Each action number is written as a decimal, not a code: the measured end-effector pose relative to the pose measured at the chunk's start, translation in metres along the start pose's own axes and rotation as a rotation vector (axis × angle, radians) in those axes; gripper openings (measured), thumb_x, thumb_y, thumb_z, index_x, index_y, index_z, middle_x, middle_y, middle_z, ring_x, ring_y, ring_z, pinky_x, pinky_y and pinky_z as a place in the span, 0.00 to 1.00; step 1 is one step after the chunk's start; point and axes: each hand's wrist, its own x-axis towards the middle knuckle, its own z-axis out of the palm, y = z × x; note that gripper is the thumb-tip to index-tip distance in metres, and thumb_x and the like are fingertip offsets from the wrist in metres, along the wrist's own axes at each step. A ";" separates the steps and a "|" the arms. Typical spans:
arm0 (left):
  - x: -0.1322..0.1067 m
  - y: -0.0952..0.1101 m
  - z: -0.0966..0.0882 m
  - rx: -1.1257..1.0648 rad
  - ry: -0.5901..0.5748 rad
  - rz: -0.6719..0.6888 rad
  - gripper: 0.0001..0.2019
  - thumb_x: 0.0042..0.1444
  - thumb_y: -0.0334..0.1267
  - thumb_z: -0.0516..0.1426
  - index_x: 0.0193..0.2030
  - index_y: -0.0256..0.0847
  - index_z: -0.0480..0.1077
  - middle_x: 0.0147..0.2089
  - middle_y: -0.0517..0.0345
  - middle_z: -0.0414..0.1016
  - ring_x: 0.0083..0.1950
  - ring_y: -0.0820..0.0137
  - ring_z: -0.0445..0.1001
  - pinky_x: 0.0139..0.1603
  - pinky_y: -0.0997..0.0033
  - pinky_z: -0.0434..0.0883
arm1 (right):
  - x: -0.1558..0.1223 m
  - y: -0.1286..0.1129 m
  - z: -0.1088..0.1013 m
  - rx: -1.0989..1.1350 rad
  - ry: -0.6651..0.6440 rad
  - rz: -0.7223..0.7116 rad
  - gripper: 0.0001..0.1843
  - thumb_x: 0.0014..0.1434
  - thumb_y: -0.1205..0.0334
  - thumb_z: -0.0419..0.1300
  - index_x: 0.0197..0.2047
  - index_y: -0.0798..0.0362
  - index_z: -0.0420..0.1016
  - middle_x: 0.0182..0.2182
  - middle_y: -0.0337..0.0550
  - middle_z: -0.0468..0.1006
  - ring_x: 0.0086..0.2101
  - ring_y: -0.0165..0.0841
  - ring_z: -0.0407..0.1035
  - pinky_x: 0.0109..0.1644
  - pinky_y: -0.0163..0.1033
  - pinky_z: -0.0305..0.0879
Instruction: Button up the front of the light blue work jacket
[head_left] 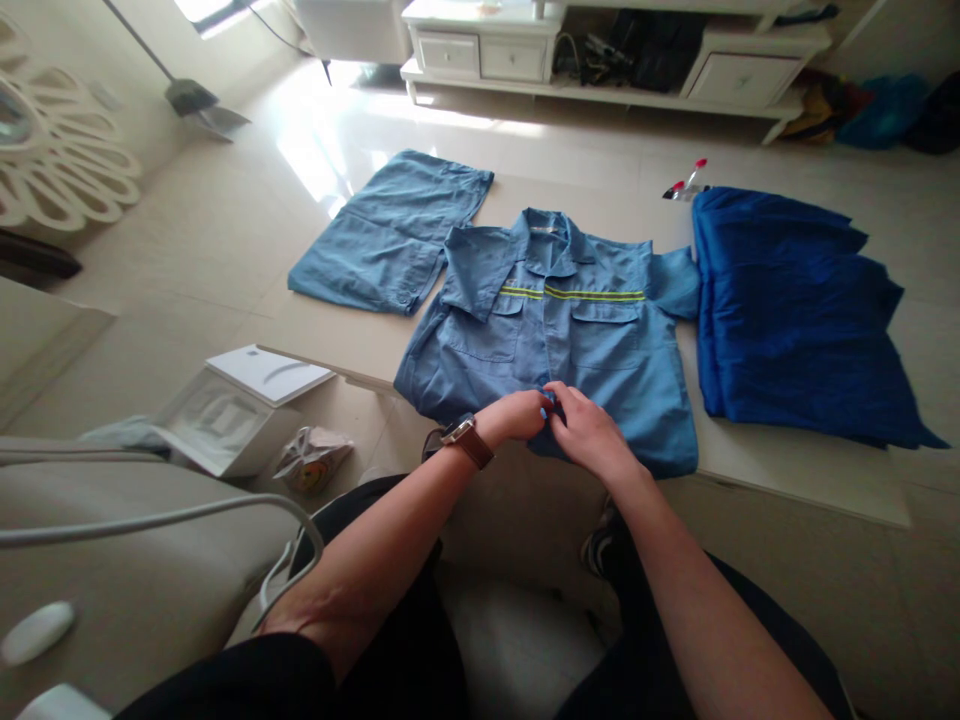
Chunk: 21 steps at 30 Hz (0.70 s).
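Observation:
A blue short-sleeved work shirt (585, 340) lies front up on the low table, collar pointing away from me and yellow stripes across its chest. My left hand (517, 415), below a brown-strapped wristwatch (469, 440), is closed on the shirt's front placket near the hem. Right beside it, my right hand (589, 425) pinches the same spot, its fingertips meeting those of the left. The cloth between the fingers is bunched; a button there cannot be made out. Left of the shirt lies a folded piece of matching blue clothing (397, 230).
A darker blue folded cloth (787, 320) covers the right end of the table (810, 490). Small red-capped bottles (696, 172) stand behind it. An open white box (232, 410) and a plastic bag (313, 458) sit at the left. A white cable (187, 515) crosses near my left arm.

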 end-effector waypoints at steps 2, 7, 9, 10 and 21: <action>0.000 0.001 0.001 0.036 -0.005 0.042 0.20 0.57 0.22 0.53 0.50 0.38 0.81 0.49 0.41 0.84 0.48 0.58 0.82 0.52 0.64 0.75 | 0.000 0.000 -0.001 -0.024 0.022 0.015 0.25 0.65 0.69 0.55 0.62 0.41 0.73 0.49 0.45 0.77 0.38 0.38 0.75 0.41 0.39 0.64; -0.002 -0.001 0.003 0.083 0.027 -0.029 0.17 0.62 0.27 0.52 0.50 0.40 0.81 0.50 0.43 0.83 0.52 0.57 0.82 0.54 0.63 0.75 | 0.000 0.000 0.001 -0.073 0.020 0.085 0.23 0.64 0.72 0.53 0.58 0.48 0.77 0.51 0.51 0.76 0.40 0.42 0.76 0.43 0.42 0.66; -0.003 -0.002 0.002 0.103 0.087 -0.080 0.17 0.64 0.29 0.51 0.51 0.39 0.79 0.51 0.41 0.82 0.53 0.55 0.81 0.55 0.61 0.75 | 0.001 0.001 0.002 -0.049 0.056 0.095 0.21 0.63 0.72 0.53 0.55 0.48 0.78 0.50 0.51 0.78 0.42 0.43 0.76 0.45 0.43 0.67; -0.003 -0.003 0.002 0.114 0.129 -0.095 0.17 0.64 0.29 0.51 0.53 0.39 0.78 0.52 0.40 0.81 0.54 0.55 0.81 0.55 0.61 0.75 | 0.001 0.001 0.002 -0.032 0.076 0.094 0.21 0.63 0.72 0.54 0.54 0.47 0.78 0.50 0.50 0.79 0.43 0.43 0.76 0.46 0.43 0.67; 0.015 -0.007 0.012 0.104 0.213 -0.139 0.21 0.64 0.27 0.52 0.63 0.38 0.68 0.58 0.41 0.72 0.50 0.60 0.80 0.52 0.65 0.74 | 0.005 0.010 0.000 0.006 0.168 0.084 0.15 0.62 0.68 0.55 0.49 0.50 0.77 0.50 0.51 0.79 0.45 0.44 0.75 0.49 0.44 0.69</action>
